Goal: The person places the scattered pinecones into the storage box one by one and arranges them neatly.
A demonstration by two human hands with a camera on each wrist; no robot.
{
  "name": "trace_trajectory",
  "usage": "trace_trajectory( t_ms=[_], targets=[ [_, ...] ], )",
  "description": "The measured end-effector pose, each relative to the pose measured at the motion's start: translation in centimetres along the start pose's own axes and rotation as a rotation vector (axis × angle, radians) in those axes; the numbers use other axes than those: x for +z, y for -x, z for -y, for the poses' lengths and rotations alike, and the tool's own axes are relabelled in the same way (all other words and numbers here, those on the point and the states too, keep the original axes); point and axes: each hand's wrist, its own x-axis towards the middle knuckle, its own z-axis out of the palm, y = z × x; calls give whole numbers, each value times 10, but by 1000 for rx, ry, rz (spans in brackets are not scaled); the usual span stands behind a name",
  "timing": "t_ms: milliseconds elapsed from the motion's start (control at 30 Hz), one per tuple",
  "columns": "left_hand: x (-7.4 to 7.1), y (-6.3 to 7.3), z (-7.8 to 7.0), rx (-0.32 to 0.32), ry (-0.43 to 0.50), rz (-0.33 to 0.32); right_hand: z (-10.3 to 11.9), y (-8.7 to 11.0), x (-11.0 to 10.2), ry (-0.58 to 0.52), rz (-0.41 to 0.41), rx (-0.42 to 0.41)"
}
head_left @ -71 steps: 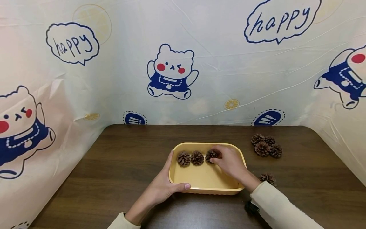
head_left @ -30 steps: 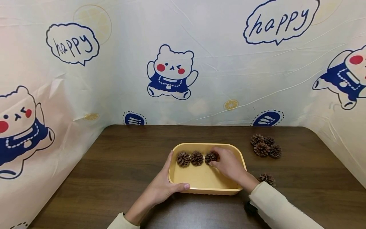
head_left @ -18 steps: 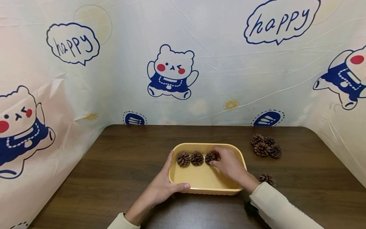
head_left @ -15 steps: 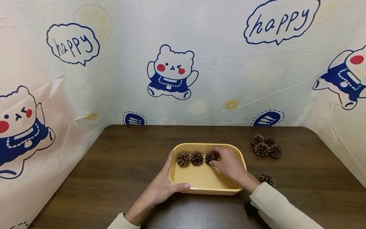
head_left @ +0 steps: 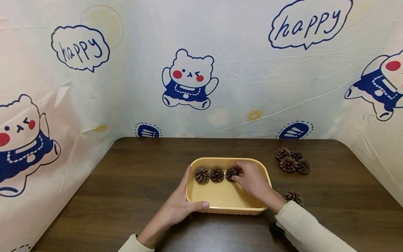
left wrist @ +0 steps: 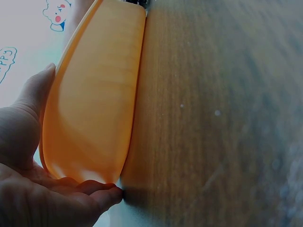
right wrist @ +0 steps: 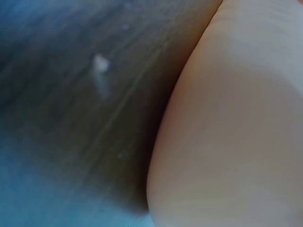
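The left hand [head_left: 177, 207] is gripping the yellow tray [head_left: 217, 196] at eight o'clock, its thumb lying over the rim. Inside the tray, the right hand [head_left: 254, 181] is pinching the held pine cone [head_left: 231, 174] at twelve o'clock. In the same row, the end pine cone [head_left: 202, 175] is resting at ten o'clock, the middle pine cone [head_left: 217, 174] at eleven. On the brown table [head_left: 126, 196], four clustered pine cones [head_left: 288, 164] are lying at the tray's two o'clock, a single pine cone [head_left: 294, 197] at three.

The sleeves [head_left: 310, 225] worn are long, pale cream and loose-ended.
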Motion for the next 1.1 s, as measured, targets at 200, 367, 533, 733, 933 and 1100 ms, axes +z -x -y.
trace_trajectory(
  t_ms=[200,367,533,733,933,1100],
  targets=[
    [0,1,-1,4,14,-3,0,-1,1,3,-9,-9],
    [0,0,0,9,24,2,0,-1,2,9,-12,-12],
    [0,1,-1,12,21,-1,0,-2,2,11,-9,-12],
    [0,2,-1,13,20,-5,0,-1,2,23,-8,-10],
    [1,1,0,14,28,1,0,-1,2,24,-4,-6],
    [1,1,0,13,23,-3,1,-1,1,23,-5,-8]
  ],
)
